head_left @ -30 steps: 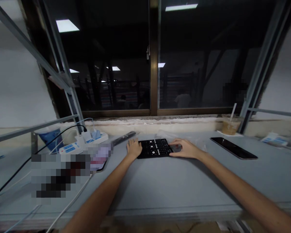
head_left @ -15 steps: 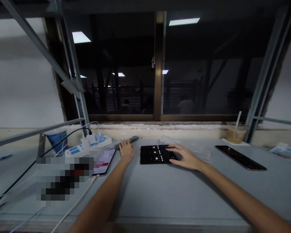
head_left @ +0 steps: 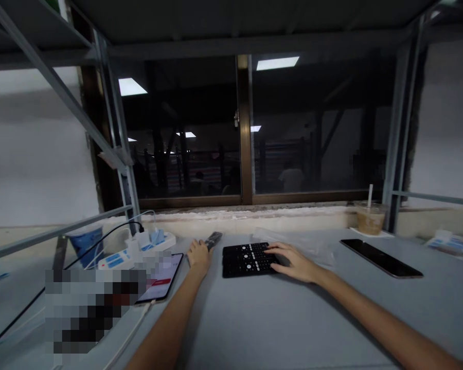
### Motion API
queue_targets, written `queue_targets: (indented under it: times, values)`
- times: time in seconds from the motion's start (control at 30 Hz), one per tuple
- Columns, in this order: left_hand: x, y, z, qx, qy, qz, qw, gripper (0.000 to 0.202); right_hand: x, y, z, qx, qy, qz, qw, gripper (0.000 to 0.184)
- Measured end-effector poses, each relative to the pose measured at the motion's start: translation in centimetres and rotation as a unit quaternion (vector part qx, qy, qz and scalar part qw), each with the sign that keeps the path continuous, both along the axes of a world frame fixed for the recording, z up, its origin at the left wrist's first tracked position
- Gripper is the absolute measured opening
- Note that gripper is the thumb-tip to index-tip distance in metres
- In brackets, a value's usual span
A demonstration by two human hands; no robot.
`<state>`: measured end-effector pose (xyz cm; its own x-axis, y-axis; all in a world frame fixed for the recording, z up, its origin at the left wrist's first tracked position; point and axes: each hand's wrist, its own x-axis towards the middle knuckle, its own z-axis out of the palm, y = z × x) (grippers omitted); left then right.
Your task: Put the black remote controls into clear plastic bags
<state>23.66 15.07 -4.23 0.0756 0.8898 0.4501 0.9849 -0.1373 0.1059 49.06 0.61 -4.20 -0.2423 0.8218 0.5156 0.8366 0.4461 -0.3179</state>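
Note:
Several black remote controls (head_left: 239, 261), apparently three, lie side by side on the grey tabletop, rows of small pale buttons facing up. Across their right end rests my right hand (head_left: 295, 264), fingers and thumb spread and touching them. To their left, my left hand (head_left: 199, 255) has its fingers curled over another dark remote control (head_left: 215, 238), whose far end sticks out beyond the fingers. Part of that remote is covered by the hand. Just left of my left hand is a tablet (head_left: 164, 280) with a lit screen and a white cable plugged in.
A white power strip (head_left: 116, 262) with plugs and cables stands at the left, near a blue cup (head_left: 85, 244). Clear plastic wrap (head_left: 320, 252) lies behind my right hand. Farther right are a dark phone (head_left: 381, 258) and a plastic drink cup (head_left: 370, 220) with a straw.
The head view has tipped up, so the table sits lower in the picture. The remote under my left hand has turned slightly, showing more of its face. My right hand stays on the black remotes.

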Motion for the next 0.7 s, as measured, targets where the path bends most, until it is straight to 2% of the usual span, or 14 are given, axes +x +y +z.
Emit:
queue_targets:
  times: [0.1,0.2,0.33,0.4,0.53,0.63,0.7]
  values:
    - [0.0,-0.2,0.4,-0.012,0.005,-0.007,1.0,0.038,0.2,0.2,0.0,0.003,0.004,0.001,1.0,0.038]
    - [0.3,-0.7,1.1,0.004,-0.028,-0.03,0.999,0.041,0.2,0.4,0.0,0.003,0.037,0.011,0.999,0.035]
    - [1.2,-2.1,2.1,0.042,-0.097,-0.114,0.988,0.038,0.3,1.1,0.0,0.006,0.161,-0.011,0.987,0.035]
    - [1.9,-3.0,2.4,0.057,-0.088,-0.16,0.981,0.035,0.5,1.4,-0.1,0.011,0.242,-0.042,0.969,0.04]
    - [3.3,-4.3,2.3,0.083,-0.01,-0.261,0.962,0.033,0.9,1.7,0.1,0.013,0.394,-0.076,0.916,0.045]
    - [3.8,-4.6,1.9,0.086,0.032,-0.304,0.948,0.034,1.2,1.6,0.5,0.023,0.476,-0.092,0.875,0.044]
    - [3.8,-4.6,1.7,0.089,0.045,-0.324,0.941,0.034,1.4,1.4,0.7,0.029,0.504,-0.099,0.858,0.041]
